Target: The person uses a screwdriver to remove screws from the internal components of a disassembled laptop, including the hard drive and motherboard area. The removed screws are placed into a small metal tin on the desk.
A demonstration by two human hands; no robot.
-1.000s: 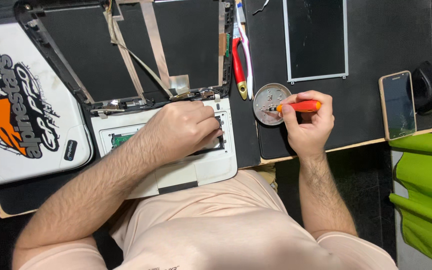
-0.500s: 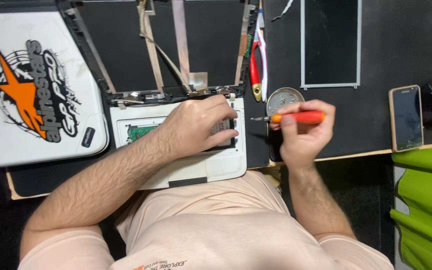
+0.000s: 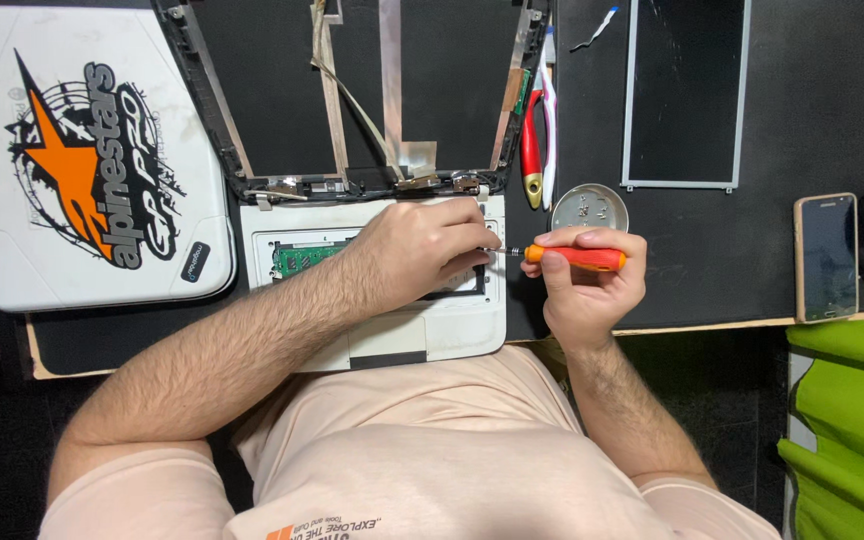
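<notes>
Left hand [image 3: 422, 250] presses flat on the stripped white laptop base [image 3: 422, 335], steadying it, while right hand [image 3: 582, 280], grip clamped on an orange-handled screwdriver [image 3: 572, 257], aims its tip sideways at the casing

Even, fairly bright overhead light; soft shadows under the forearms. Picture sharp throughout, slight wide-angle bend at edges, no glare.

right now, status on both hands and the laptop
Right hand grips orange screwdriver, tip toward left hand. Left hand rests on opened white laptop. Round screw dish just beyond.
</notes>
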